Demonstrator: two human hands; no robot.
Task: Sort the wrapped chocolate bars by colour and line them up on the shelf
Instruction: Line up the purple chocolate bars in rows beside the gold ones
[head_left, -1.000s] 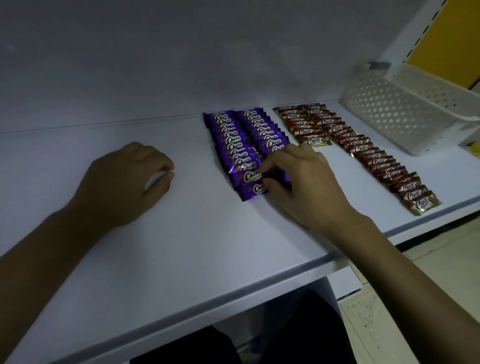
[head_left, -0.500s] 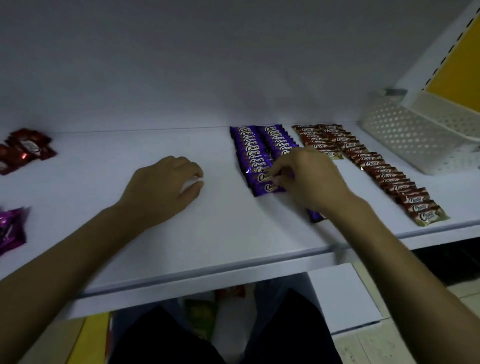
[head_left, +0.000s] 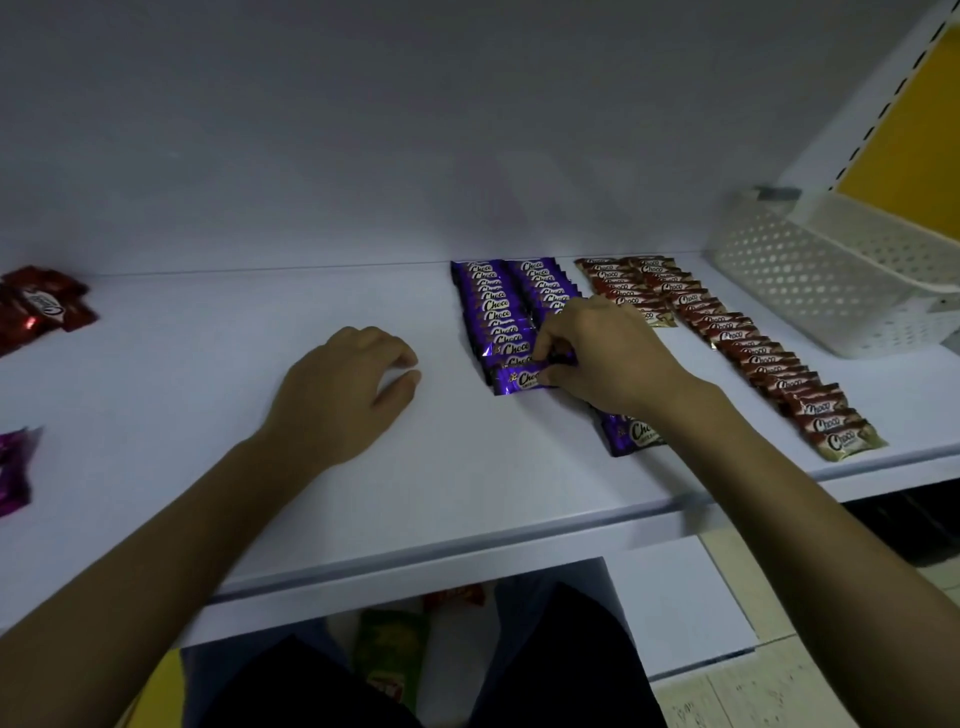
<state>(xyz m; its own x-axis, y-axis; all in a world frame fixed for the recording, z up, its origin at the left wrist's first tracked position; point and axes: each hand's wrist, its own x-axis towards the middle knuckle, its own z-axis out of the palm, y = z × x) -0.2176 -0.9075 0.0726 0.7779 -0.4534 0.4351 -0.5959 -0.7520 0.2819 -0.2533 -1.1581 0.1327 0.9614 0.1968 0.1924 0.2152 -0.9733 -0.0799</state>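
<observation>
Two rows of purple Choco bars (head_left: 493, 306) run from the back of the white shelf (head_left: 208, 467) toward me. My right hand (head_left: 597, 358) pinches a purple bar (head_left: 563, 358) at the near end of the right purple row, beside the front bar of the left row (head_left: 519, 379). A few more purple bars (head_left: 631, 431) lie under my right wrist. Two rows of brown Choco bars (head_left: 753, 353) lie to the right. My left hand (head_left: 343, 395) rests loosely curled on the shelf, holding nothing.
A white perforated basket (head_left: 810, 280) stands at the back right. Red-wrapped bars (head_left: 36, 306) and a magenta wrapper (head_left: 13, 467) lie at the far left. Below the shelf edge are green and red packets (head_left: 389, 644). A yellow panel (head_left: 914, 119) is at the upper right.
The camera has shifted left and back, bringing the red and magenta bars into view. My right hand's fingers have closed on a purple bar at the row's end. My left hand stays put.
</observation>
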